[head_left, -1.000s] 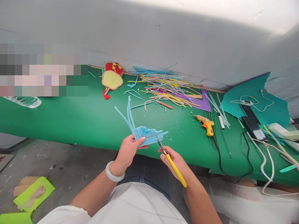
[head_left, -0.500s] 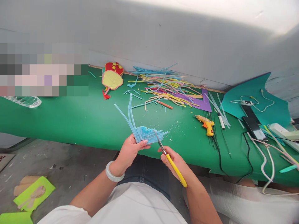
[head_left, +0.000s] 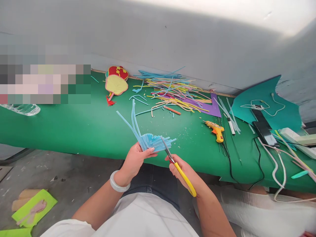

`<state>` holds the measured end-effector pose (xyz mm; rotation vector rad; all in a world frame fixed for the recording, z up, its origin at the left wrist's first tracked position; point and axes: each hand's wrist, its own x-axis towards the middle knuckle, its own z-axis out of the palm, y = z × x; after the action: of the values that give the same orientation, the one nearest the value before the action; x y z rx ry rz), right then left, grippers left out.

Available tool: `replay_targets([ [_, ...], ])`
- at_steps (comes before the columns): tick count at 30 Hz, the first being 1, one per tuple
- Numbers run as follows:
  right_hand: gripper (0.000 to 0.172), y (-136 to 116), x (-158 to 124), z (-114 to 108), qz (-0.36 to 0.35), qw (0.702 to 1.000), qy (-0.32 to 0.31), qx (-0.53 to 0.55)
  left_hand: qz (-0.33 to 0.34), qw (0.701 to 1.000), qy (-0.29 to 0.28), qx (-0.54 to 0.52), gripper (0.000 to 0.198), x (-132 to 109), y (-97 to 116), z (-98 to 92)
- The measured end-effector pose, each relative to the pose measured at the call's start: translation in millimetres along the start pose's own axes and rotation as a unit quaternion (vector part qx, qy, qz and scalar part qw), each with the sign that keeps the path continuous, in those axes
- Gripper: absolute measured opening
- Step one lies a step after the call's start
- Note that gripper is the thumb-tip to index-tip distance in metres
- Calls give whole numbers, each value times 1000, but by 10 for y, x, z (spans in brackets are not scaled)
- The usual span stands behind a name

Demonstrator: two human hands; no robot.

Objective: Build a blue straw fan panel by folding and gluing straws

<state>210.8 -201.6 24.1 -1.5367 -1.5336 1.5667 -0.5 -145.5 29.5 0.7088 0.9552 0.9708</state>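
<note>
My left hand (head_left: 135, 158), with a pale bracelet at its wrist, grips a fan-shaped piece of light blue pipe cleaners (head_left: 149, 141) above the front edge of the green table. A few long blue stems stick up from its left side, and cut ends spread to the right. My right hand (head_left: 181, 167) is closed around yellow-handled scissors (head_left: 185, 179). The scissor blades point up and left, against the right part of the blue piece. Whether they are cutting into a stem is too fine to tell.
Loose pipe cleaners (head_left: 172, 87) in several colours lie at the back on purple sheet (head_left: 216, 107). A yellow glue gun (head_left: 217, 131) rests to the right, near a marker (head_left: 231, 126), cables and a power strip (head_left: 296, 140). Small fans (head_left: 116, 85) lie back left; a plastic bottle (head_left: 24, 109) is farther left.
The camera view has shifted slightly, so the table things sit a little farther left. Both hands keep their hold, and the scissor blades remain at the blue piece.
</note>
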Motion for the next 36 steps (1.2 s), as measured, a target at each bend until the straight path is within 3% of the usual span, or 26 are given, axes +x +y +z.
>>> replay_targets([
  [36,58,10,1,0,2,1000,-14,6,2,1000,-1,-7,41,10,-10,-13],
])
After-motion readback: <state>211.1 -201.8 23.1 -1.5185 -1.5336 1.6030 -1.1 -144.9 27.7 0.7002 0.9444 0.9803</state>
